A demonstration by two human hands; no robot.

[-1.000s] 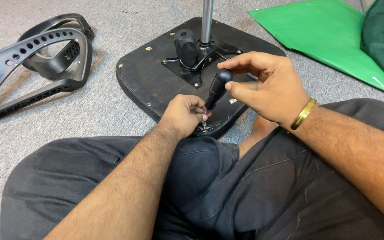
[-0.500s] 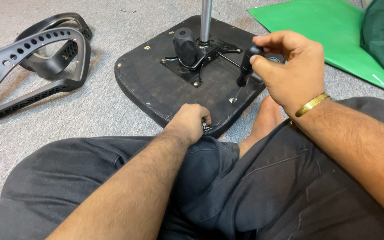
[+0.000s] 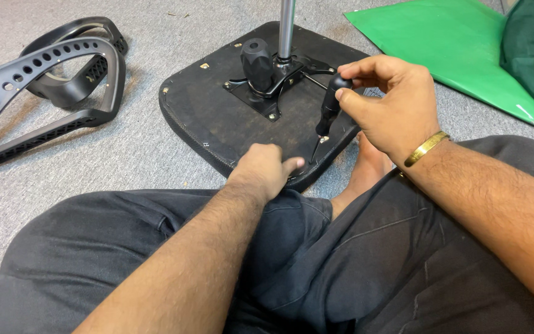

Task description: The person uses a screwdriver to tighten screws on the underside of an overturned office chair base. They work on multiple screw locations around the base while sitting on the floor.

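Head view: right hand (image 3: 390, 105) hides screwdriver (image 3: 327, 117) top; tip blurred

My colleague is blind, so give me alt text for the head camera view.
The right hand holds a black screwdriver tip-down on an upturned chair seat; the left hand rests at its edge. Armrests lie left.

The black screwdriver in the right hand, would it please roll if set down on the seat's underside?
Probably: the screwdriver has a rounded handle, so it may roll. The seat looks flat and rough, which might slow it. It seems stiff and light.
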